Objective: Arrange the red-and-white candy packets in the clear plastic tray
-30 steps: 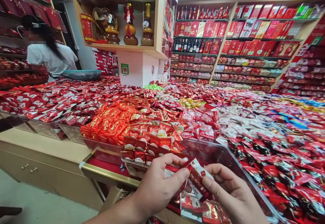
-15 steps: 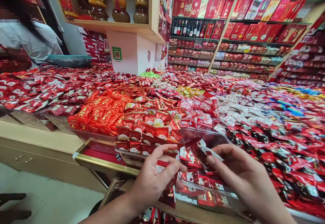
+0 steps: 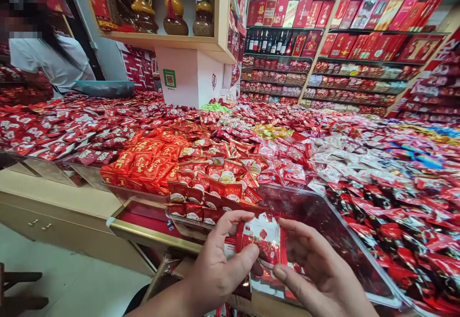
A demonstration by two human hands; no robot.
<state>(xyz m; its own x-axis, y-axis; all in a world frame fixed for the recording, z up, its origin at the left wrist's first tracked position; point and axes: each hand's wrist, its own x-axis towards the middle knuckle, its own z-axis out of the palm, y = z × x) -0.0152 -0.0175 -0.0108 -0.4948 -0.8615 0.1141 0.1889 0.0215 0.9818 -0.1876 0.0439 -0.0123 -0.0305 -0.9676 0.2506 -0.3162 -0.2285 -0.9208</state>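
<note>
Both hands are around a red and white snack packet at the near end of a clear plastic bin. My left hand grips its left side, the thumb across the front and the index finger along the top corner. On the other side, my right hand has its index finger at the upper right corner and its thumb by the lower edge. More red and white packets show below, partly covered by the hands. Left of the bin, small red durian packets stand in rows in another tray.
Heaps of wrapped sweets cover the counter, with bright red packets at left and dark red ones at right. A gold-edged drawer juts out at front left. A person in a white shirt stands behind a grey-blue pan.
My right hand has moved left and down toward my left hand. The packet now faces me between both hands, and more of the bin's interior shows.
</note>
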